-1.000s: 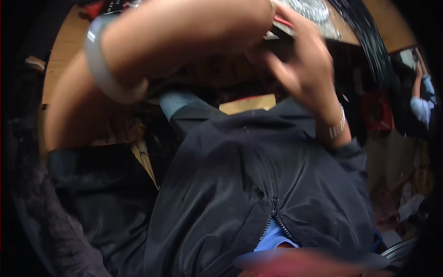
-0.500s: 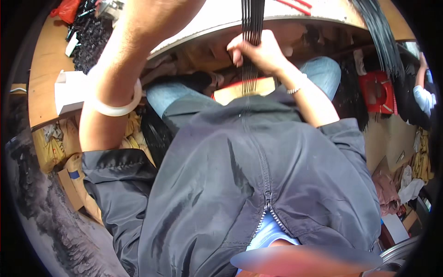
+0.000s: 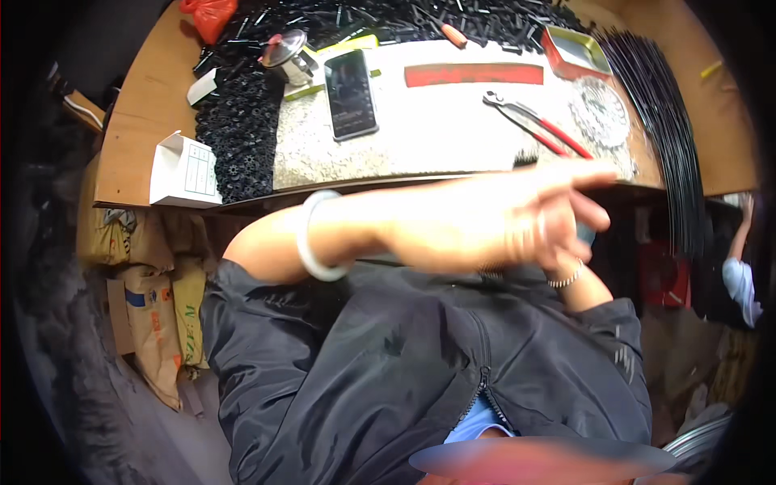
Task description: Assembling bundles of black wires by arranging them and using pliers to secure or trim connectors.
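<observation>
My left hand [image 3: 525, 214] reaches across to the right in front of the table's near edge, blurred by motion. Its fingers are spread, and nothing shows between them. Behind it, my right hand [image 3: 568, 260] is mostly covered; only the part by its beaded bracelet shows, so its fingers are hidden. Just above my left hand, the dark ends of a bundle of thin black rods [image 3: 525, 157] stick up at the table edge. Whether my right hand grips this bundle cannot be seen. Nearest on the table lie red-handled pliers [image 3: 558, 133].
On the table are a phone [image 3: 351, 95], a metal pot [image 3: 288, 58], a red strip [image 3: 474, 75], a red tin [image 3: 575, 53] and a clear round dish [image 3: 600, 111]. Small black parts [image 3: 236, 149] are heaped left. Long black rods [image 3: 667, 129] overhang the right edge. A white box [image 3: 186, 171] stands left.
My left hand has come down from beyond the upper edge and swung right, now covering my right hand. The view has shifted so that more of the table shows.
</observation>
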`<state>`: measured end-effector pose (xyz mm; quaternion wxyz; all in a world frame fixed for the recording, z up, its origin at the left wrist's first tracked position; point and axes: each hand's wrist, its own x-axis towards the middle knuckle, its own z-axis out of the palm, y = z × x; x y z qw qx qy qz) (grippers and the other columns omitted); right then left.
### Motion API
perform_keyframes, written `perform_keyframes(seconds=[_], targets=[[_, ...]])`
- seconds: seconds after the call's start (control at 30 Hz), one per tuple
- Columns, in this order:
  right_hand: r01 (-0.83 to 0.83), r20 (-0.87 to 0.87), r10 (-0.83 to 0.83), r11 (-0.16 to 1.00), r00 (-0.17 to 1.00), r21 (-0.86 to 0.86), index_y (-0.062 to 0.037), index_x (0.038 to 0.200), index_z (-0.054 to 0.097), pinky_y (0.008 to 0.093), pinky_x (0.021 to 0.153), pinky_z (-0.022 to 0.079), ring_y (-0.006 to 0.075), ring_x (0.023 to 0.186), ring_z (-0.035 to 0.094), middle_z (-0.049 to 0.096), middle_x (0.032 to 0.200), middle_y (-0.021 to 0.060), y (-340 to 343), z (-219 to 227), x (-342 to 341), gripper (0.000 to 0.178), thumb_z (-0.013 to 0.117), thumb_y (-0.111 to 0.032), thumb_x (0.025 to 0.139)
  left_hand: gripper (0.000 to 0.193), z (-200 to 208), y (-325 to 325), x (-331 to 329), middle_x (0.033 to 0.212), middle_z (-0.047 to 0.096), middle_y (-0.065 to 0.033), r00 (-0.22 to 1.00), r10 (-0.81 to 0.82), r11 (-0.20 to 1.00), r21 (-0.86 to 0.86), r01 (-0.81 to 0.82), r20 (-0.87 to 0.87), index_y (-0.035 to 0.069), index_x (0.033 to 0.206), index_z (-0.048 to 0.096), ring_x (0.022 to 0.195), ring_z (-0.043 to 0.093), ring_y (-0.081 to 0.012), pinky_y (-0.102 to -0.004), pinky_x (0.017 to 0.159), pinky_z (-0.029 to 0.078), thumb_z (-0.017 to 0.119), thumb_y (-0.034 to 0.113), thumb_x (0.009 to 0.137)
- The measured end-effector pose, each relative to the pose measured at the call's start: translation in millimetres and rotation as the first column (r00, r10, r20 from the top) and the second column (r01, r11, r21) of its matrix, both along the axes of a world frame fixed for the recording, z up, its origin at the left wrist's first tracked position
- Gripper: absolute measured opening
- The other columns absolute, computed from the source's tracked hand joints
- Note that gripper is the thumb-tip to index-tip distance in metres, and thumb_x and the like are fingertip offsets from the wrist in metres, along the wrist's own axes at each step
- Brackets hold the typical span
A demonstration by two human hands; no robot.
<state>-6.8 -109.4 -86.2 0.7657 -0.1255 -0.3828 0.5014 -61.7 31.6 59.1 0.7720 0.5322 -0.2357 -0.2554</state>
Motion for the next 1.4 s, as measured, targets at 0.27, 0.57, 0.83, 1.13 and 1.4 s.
perform_keyframes(seconds=[0.27, 0.57, 0.83, 1.13, 1.4], targets=[[0.637, 0.413, -0.488, 0.529, 0.769, -0.561, 0.0028, 0.087, 0.053, 0.0217, 0.044, 0.042, 0.0107, 0.045, 0.050, 0.055, 0.057, 0.0084, -12.6, -9.6, -5.5, 0.042, 0.036, -0.034, 0.094, 0.034, -98.8, 201.5, 179.8, 0.098, 0.060, -0.0187, 0.408, 0.167, -0.471, 0.436, -0.767, 0.898, 0.012, 0.111, 0.057, 0.093, 0.057, -0.0350, -0.0415, 0.081, 0.045, 0.051, 0.029, 0.082], [0.566, 0.310, -0.492, 0.548, 0.813, -0.616, 0.0021, 0.087, 0.055, 0.0203, 0.045, 0.043, 0.0089, 0.046, 0.051, 0.056, 0.059, 0.0072, -6.3, -11.9, 7.5, 0.041, 0.038, -0.034, 0.093, 0.046, -116.7, 249.8, 243.4, 0.125, 0.049, -0.0083, 0.716, 0.342, -0.575, 0.738, -0.353, 0.609, 0.020, 0.123, 0.048, 0.116, 0.046, -0.0295, -0.0426, 0.093, 0.039, 0.046, 0.045, 0.085], [0.605, 0.382, -0.484, 0.491, 0.788, -0.627, 0.0010, 0.088, 0.053, 0.0221, 0.044, 0.043, 0.0104, 0.044, 0.050, 0.054, 0.057, 0.0071, -13.0, -11.9, 12.6, 0.042, 0.034, -0.036, 0.094, 0.042, -23.6, 118.3, 180.6, 0.098, 0.055, -0.0317, 0.492, 0.290, 0.213, 0.446, -0.869, 0.821, -0.005, 0.120, 0.035, 0.101, 0.056, -0.0294, -0.0350, 0.086, 0.043, 0.040, 0.017, 0.085], [0.649, 0.419, -0.503, 0.490, 0.756, -0.582, 0.0028, 0.089, 0.054, 0.0214, 0.045, 0.042, 0.0105, 0.045, 0.049, 0.054, 0.057, 0.0081, -13.9, -7.9, 3.7, 0.041, 0.034, -0.032, 0.095, 0.034, -120.9, 35.3, 279.7, 0.107, 0.060, -0.0132, 0.794, 0.127, -0.155, 0.802, -0.576, 0.595, 0.007, 0.105, 0.061, 0.100, 0.058, -0.0289, -0.0396, 0.084, 0.046, 0.058, 0.025, 0.075], [0.697, 0.531, -0.453, 0.470, 0.717, -0.541, 0.0043, 0.095, 0.055, 0.0228, 0.052, 0.043, 0.0117, 0.050, 0.051, 0.056, 0.060, 0.0095, -20.2, -1.6, -3.5, 0.045, 0.032, -0.035, 0.095, 0.026, -115.2, 46.0, 251.3, 0.097, 0.060, -0.0216, 0.471, 0.334, -0.041, 0.512, -0.858, 0.816, 0.001, 0.103, 0.052, 0.088, 0.061, -0.0282, -0.0356, 0.075, 0.049, 0.048, 0.014, 0.081]])
